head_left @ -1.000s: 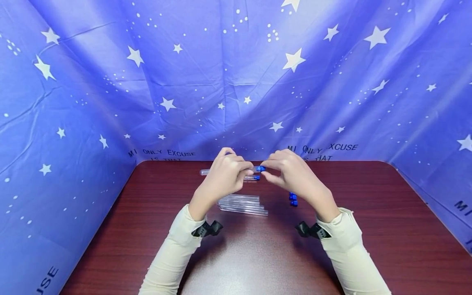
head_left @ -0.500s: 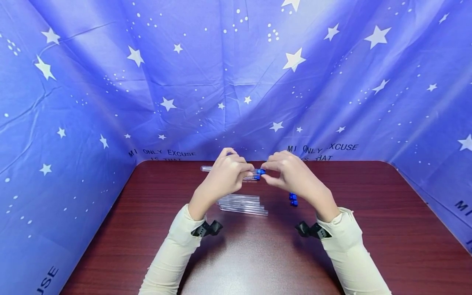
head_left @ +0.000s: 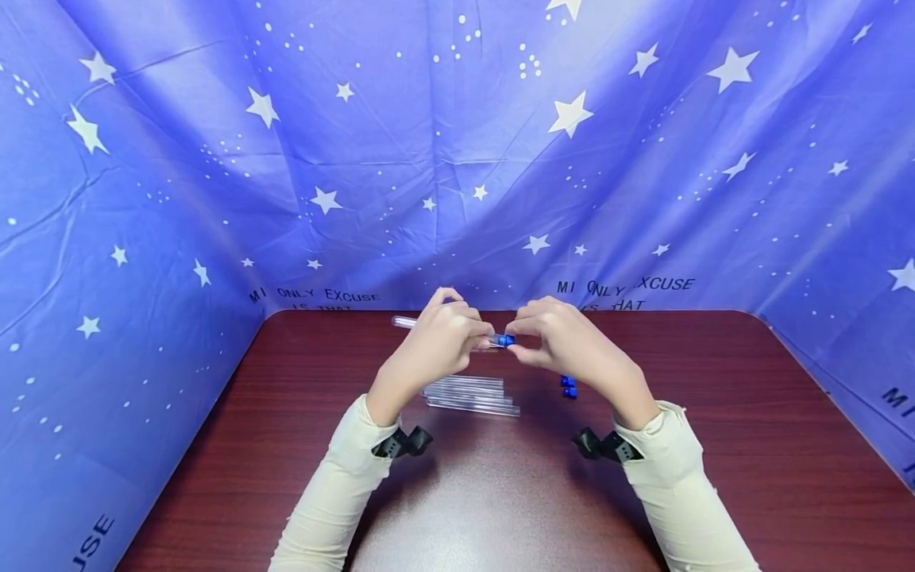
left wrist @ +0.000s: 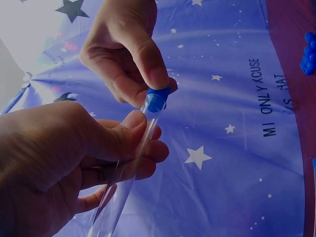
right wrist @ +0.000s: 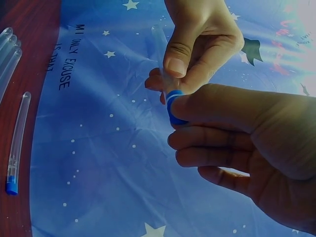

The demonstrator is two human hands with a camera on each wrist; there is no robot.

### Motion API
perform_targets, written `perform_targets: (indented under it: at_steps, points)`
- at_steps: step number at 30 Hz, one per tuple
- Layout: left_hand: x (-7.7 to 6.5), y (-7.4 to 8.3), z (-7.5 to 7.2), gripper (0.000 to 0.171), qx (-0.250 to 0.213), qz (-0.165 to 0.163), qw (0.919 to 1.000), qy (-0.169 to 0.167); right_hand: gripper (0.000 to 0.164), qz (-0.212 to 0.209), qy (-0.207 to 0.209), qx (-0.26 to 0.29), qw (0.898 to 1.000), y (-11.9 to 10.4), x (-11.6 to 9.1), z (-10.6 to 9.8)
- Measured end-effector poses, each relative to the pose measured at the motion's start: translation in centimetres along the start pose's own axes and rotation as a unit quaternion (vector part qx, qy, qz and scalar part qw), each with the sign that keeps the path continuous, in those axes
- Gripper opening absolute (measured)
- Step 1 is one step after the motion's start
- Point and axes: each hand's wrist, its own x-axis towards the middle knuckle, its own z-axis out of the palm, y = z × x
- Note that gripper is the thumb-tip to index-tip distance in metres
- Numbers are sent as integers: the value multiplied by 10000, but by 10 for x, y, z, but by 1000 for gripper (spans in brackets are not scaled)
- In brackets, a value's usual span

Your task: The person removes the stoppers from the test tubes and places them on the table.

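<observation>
My left hand (head_left: 439,338) grips a clear test tube (left wrist: 118,192) between thumb and fingers, its closed end pointing off to the left in the head view. A blue cap (left wrist: 156,102) sits at the tube's mouth, its narrower part inside the glass. My right hand (head_left: 565,338) pinches that cap with thumb and fingertips. The tube is tilted and held up over the back of the table. Beneath the hands, a capped test tube (right wrist: 19,143) lies on the table, mostly hidden by my left hand in the head view.
Several uncapped clear tubes (head_left: 472,396) lie side by side on the dark red table (head_left: 715,445), nearer to me. Loose blue caps (head_left: 568,387) stand in a small group right of them, below my right hand. A starry blue curtain (head_left: 400,159) hangs behind the table.
The capped end of the tube has dropped and come slightly nearer, while its closed end has risen. Both hands keep their hold and have barely shifted.
</observation>
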Motion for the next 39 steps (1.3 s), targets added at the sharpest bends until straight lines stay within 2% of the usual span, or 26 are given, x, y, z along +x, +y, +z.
perform_targets:
  at_steps: [5, 15, 26, 29, 36, 39]
  points:
    - [0, -1, 0, 7, 61, 18, 10000, -25, 13, 53, -102, 3, 9999, 0, 1, -1]
    - [1, -1, 0, 3, -78, -166, 9992, 362, 7, 254, 300, -82, 9992, 2, 2, 0]
    - [-1, -3, -2, 4, -43, -201, 9989, 410, 11, 610, -17, 104, 9981, -2, 4, 0]
    - [-2, -3, -4, 7, -110, -256, 9990, 339, 10, 576, -134, 79, 9982, -3, 4, 0]
    - [-2, -3, -3, 12, -785, -481, 9956, -182, 9, 271, -257, -259, 9990, -2, 2, 2]
    - [-2, -3, -2, 13, -886, -475, 9947, -215, 9, 143, -223, -317, 9991, -1, 2, 3]
